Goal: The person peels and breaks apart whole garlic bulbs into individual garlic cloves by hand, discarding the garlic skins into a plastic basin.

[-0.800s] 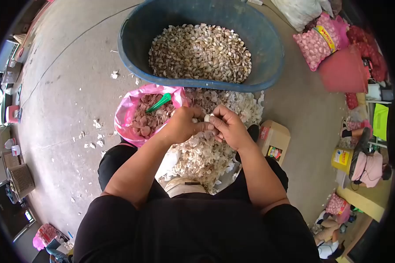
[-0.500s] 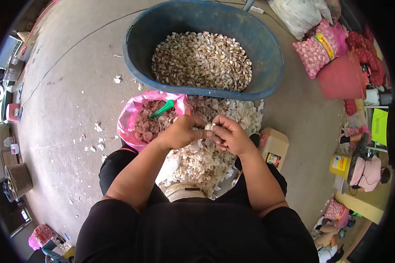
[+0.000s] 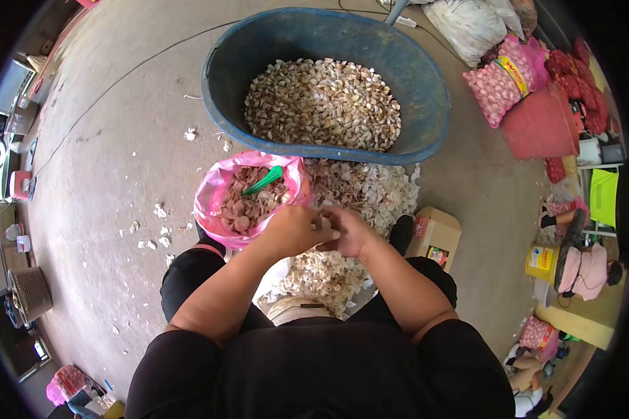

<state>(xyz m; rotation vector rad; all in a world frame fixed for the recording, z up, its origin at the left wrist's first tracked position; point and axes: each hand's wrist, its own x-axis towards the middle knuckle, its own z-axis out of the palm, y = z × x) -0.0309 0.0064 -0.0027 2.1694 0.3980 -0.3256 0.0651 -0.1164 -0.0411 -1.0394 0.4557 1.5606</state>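
Observation:
Both hands meet in front of my body, above a heap of pale papery skins. My left hand has its fingers curled, its fingertips meeting those of my right hand. What they pinch between them is too hidden to name. Just left of them is a pink bag of reddish-brown skins with a green-handled tool lying on top. Beyond the hands stands a big blue tub holding many garlic cloves.
A cardboard box stands to the right by my foot. Farther right are a red bucket, a mesh bag of garlic and a yellow container. A plastic basket is at far left. Skin scraps litter the floor.
The small whitish piece seen between my fingertips is no longer visible. My hands have shifted slightly down, with the right hand's fingers now turned in toward the left. The view has shifted a little.

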